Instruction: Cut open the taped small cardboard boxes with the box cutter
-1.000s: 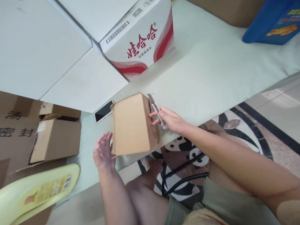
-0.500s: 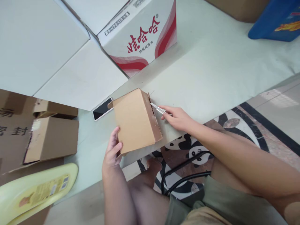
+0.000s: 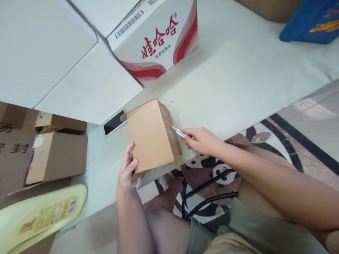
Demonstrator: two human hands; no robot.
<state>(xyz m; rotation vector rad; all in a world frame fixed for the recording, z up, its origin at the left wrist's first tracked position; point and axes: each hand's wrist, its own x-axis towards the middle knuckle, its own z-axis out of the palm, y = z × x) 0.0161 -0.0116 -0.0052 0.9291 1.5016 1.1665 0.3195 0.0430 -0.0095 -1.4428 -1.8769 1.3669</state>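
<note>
A small brown cardboard box (image 3: 149, 135) stands tilted near the front edge of the pale table. My left hand (image 3: 128, 165) grips its lower left corner, thumb on the face and fingers round the side. In my right hand (image 3: 200, 139) is a slim box cutter (image 3: 180, 132), its silvery tip against the box's right side. Whether the tip has gone into the cardboard I cannot tell. The underside of the box is hidden.
Beside the box lies a phone (image 3: 113, 122). White cartons (image 3: 156, 53) rise behind it. Brown cartons (image 3: 66, 155) and a yellow-green bottle (image 3: 42, 215) are at the left. A blue container (image 3: 309, 24) stands at the far right. Pale cloth (image 3: 238, 70) covers the table.
The box cutter's tip has moved slightly down along the box's right side. A ragged flap edge that stood out there now lies flatter. My left hand keeps its hold.
</note>
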